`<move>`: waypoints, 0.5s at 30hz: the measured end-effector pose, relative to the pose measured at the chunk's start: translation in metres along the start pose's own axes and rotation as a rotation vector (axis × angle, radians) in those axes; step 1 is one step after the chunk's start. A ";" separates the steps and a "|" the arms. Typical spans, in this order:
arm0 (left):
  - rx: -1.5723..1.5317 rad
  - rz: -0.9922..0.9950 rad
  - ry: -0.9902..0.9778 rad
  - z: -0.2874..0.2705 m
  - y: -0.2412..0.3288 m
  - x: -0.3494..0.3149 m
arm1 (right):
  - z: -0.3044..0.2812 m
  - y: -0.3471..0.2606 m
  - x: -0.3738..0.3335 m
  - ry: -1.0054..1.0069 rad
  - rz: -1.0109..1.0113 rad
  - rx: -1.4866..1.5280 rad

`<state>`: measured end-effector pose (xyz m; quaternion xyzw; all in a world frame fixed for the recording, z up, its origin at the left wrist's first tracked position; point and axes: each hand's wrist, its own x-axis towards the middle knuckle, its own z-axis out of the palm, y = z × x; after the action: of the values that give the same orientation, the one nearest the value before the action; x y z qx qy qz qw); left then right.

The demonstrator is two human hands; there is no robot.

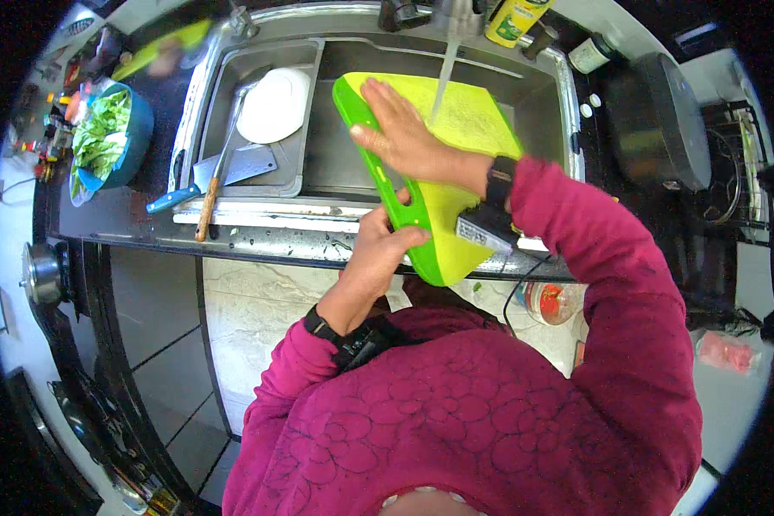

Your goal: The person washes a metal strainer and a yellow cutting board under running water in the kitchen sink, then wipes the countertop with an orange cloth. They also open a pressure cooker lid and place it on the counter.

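Observation:
A lime-yellow cutting board (473, 112) with a bright green rim leans over the right basin of the steel sink (340, 163), its near end past the counter's front edge. My left hand (378, 254) grips the board's green edge beside the handle slot, thumb on the upper face. Flat on the board's upper left part lies my right hand (417, 148), fingers stretched out, holding nothing. From the faucet (457, 19) a stream of water (445, 73) falls onto the board to the right of that hand.
In the left basin are a white plate (273, 105), a blue-handled knife (174, 199) and a wooden-handled utensil (209, 205), both handles over the rim. A blue bowl (139, 142) of leafy greens stands left. Behind is a yellow bottle (514, 21); a black appliance (662, 125) stands right.

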<state>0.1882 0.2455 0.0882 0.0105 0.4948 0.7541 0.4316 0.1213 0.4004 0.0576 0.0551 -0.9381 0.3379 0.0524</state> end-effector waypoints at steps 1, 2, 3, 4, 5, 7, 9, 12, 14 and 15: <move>-0.011 0.002 0.002 -0.001 0.004 -0.003 | -0.005 0.013 0.009 -0.010 0.011 -0.015; 0.005 -0.013 0.021 -0.002 0.009 -0.007 | -0.008 0.028 0.015 0.004 -0.029 -0.023; 0.008 -0.010 0.036 -0.003 0.014 -0.012 | -0.010 0.045 0.014 -0.042 0.060 -0.023; 0.009 -0.008 0.053 -0.005 0.018 -0.017 | -0.011 0.063 0.009 -0.065 0.240 -0.032; -0.046 -0.031 0.077 -0.008 0.022 -0.024 | -0.029 0.091 0.007 -0.157 0.276 0.012; -0.113 -0.064 0.088 -0.017 0.029 -0.037 | -0.029 0.125 -0.019 0.083 0.385 -0.147; -0.136 -0.082 0.115 -0.025 0.032 -0.047 | -0.049 0.155 -0.050 -0.077 0.517 -0.174; -0.168 -0.115 0.117 -0.030 0.029 -0.050 | -0.047 0.159 -0.081 -0.059 0.584 -0.225; -0.136 -0.131 0.139 -0.028 0.023 -0.046 | -0.046 0.138 -0.082 -0.289 0.645 -0.164; -0.132 -0.134 0.140 -0.027 0.021 -0.043 | -0.026 0.113 -0.082 -0.154 0.659 -0.151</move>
<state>0.1904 0.1946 0.1079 -0.1035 0.4725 0.7535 0.4452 0.1886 0.5090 -0.0048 -0.2293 -0.9291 0.2611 -0.1266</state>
